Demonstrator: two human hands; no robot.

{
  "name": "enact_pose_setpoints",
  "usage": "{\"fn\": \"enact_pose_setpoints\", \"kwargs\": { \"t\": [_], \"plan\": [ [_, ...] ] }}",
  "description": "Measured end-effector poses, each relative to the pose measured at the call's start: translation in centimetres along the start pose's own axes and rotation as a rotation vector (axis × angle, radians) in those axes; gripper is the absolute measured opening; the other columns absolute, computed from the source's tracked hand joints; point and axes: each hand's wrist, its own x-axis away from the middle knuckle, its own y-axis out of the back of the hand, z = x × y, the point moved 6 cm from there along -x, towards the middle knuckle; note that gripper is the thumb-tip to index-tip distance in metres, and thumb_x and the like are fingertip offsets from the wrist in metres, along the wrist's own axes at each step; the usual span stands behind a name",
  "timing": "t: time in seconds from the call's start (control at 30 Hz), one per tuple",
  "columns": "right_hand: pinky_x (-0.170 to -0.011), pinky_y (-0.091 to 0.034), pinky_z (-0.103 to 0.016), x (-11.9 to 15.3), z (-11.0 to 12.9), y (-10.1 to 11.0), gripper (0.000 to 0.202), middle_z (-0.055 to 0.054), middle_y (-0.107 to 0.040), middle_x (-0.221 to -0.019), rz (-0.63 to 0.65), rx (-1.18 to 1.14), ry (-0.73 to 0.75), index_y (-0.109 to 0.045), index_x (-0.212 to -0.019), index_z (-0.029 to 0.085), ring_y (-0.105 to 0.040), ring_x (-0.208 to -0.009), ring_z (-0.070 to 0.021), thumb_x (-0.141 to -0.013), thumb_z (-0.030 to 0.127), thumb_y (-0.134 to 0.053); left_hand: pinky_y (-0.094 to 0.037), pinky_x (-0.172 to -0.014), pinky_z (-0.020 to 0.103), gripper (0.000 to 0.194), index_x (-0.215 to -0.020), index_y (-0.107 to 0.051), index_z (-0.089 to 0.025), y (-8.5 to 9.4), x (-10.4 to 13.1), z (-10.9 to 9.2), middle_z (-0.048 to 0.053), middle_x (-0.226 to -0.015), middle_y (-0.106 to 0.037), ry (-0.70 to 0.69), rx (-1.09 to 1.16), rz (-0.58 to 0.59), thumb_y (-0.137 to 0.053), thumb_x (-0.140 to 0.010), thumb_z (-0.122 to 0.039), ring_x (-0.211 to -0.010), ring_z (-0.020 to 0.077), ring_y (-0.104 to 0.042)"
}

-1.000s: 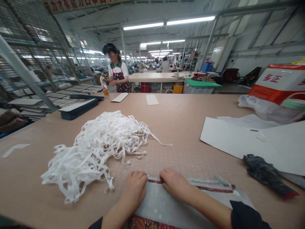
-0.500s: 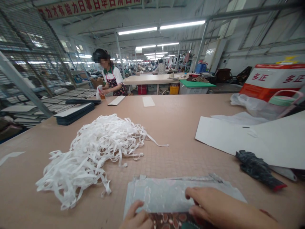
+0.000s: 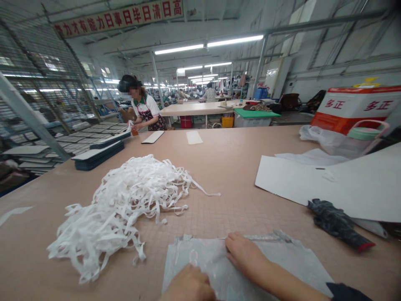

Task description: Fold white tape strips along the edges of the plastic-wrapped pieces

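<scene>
Touching the grey cloth [image 3: 213,253]: right hand [image 3: 246,253] at its far edge, left hand [image 3: 191,284] nearer the body

Taking twelve o'clock as straight away from the wearer, the left hand lies at about eight o'clock from the right, curled over the cloth; its fingertips are hidden, so I cannot tell whether it pinches. The right hand is the nearer one to the far edge, its bent fingers set against that edge; whether they nip the fabric is also unclear.

The cloth lies flat on the tabletop [image 3: 232,167], under both hands, reaching from the right hand toward nine, three and six. Its visible part runs longest from nine to three, though the near end is cut off, so the true long axis is uncertain. The far edge, rumpled toward its right end, faces twelve; the right side slants toward four.

Farther off, a dark glove-like piece [image 3: 340,225] lies near three from the right hand, white strips [image 3: 134,188] heap toward ten, and a co-worker [image 3: 145,109] stands toward eleven.
</scene>
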Motion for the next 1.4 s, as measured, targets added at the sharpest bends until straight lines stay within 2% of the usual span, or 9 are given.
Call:
{"fn": "enact_pose_setpoints", "kwargs": {
  "t": [0.2,0.33,0.43,0.6,0.73,0.83,0.97,1.17,1.4],
  "plan": [
    [-0.075,-0.037,-0.029,1.0,0.3,0.9,0.020,-0.010,-0.058,-0.088,-0.091,-0.052,0.124,-0.057,-0.082,0.014,-0.051,-0.085,-0.0211,-0.068,0.008,-0.044,-0.036,-0.085,0.031,0.031,-0.105,-0.051,-0.023,3.4,-4.9,-0.4,0.002,-0.108,-0.055,0.052,-0.150,-0.235,-0.059,-0.075,-0.023,-0.097,0.0183,-0.047],
    [-0.070,-0.038,-0.024,2.8,1.1,2.5,0.018,-0.006,-0.059,-0.087,-0.022,-0.222,0.292,-0.054,-0.087,0.017,-0.053,-0.080,-0.0173,-0.072,0.014,-0.044,-0.032,-0.088,0.034,0.015,-0.088,-0.055,-0.021,2.4,-6.2,-0.7,0.000,-0.092,-0.059,-0.073,-0.235,-0.203,-0.060,-0.075,-0.027,-0.092,0.0174,-0.049],
    [-0.068,-0.039,-0.026,3.3,-0.1,3.8,0.023,-0.005,-0.061,-0.090,0.024,-0.292,0.171,-0.052,-0.097,0.019,-0.056,-0.080,-0.0186,-0.074,0.025,-0.048,-0.033,-0.086,0.033,0.006,-0.078,-0.054,-0.020,2.1,-6.1,-0.6,-0.002,-0.080,-0.060,-0.093,-0.277,-0.118,-0.058,-0.075,-0.024,-0.083,0.0157,-0.052],
    [-0.068,-0.038,-0.031,4.9,-6.7,4.5,0.018,-0.009,-0.066,-0.088,0.128,-0.128,-0.070,-0.059,-0.086,0.022,-0.059,-0.083,-0.0258,-0.071,0.022,-0.050,-0.038,-0.077,0.031,0.025,-0.095,-0.051,-0.021,4.4,-4.5,1.5,0.002,-0.089,-0.063,0.094,-0.287,-0.044,-0.059,-0.072,-0.021,-0.082,0.0182,-0.056],
    [-0.066,-0.037,-0.032,7.2,-14.4,4.3,0.020,-0.010,-0.067,-0.082,0.164,-0.078,-0.219,-0.064,-0.073,0.023,-0.061,-0.079,-0.0260,-0.067,0.011,-0.048,-0.039,-0.075,0.032,0.009,-0.082,-0.058,-0.020,6.2,-3.1,4.2,0.002,-0.080,-0.065,0.234,-0.313,0.006,-0.055,-0.074,-0.022,-0.079,0.0200,-0.058],
    [-0.067,-0.037,-0.033,6.6,-16.8,4.9,0.020,-0.011,-0.067,-0.078,0.138,-0.010,-0.276,-0.064,-0.068,0.020,-0.061,-0.077,-0.0261,-0.067,0.007,-0.048,-0.038,-0.075,0.029,0.019,-0.089,-0.059,-0.022,7.1,-2.8,5.3,0.001,-0.088,-0.064,0.262,-0.281,-0.044,-0.050,-0.073,-0.015,-0.084,0.0188,-0.057],
    [-0.066,-0.038,-0.031,0.1,-12.3,6.8,0.019,-0.012,-0.065,-0.083,-0.017,-0.089,-0.149,-0.064,-0.079,0.017,-0.059,-0.077,-0.0238,-0.076,0.013,-0.045,-0.037,-0.080,0.029,0.034,-0.102,-0.055,-0.023,7.7,-3.6,5.0,0.003,-0.101,-0.059,0.266,-0.265,-0.171,-0.048,-0.072,-0.010,-0.095,0.0182,-0.053],
    [-0.082,-0.034,-0.030,-10.4,-6.2,7.1,0.024,-0.014,-0.056,-0.107,-0.190,-0.226,-0.163,-0.058,-0.099,0.014,-0.049,-0.102,-0.0211,-0.082,0.014,-0.041,-0.037,-0.079,0.028,0.022,-0.093,-0.058,-0.023,6.6,-4.9,3.4,0.001,-0.093,-0.061,0.216,-0.192,-0.163,-0.049,-0.076,-0.013,-0.090,0.0166,-0.054],
    [-0.075,-0.039,-0.029,-10.1,-4.9,4.0,0.015,-0.010,-0.062,-0.090,-0.131,-0.458,-0.172,-0.059,-0.080,0.013,-0.054,-0.088,-0.0189,-0.078,0.014,-0.044,-0.041,-0.075,0.028,0.016,-0.088,-0.060,-0.022,6.0,-5.1,2.8,0.000,-0.085,-0.062,0.193,-0.134,-0.244,-0.049,-0.078,-0.015,-0.083,0.0165,-0.056]
  ]
}}
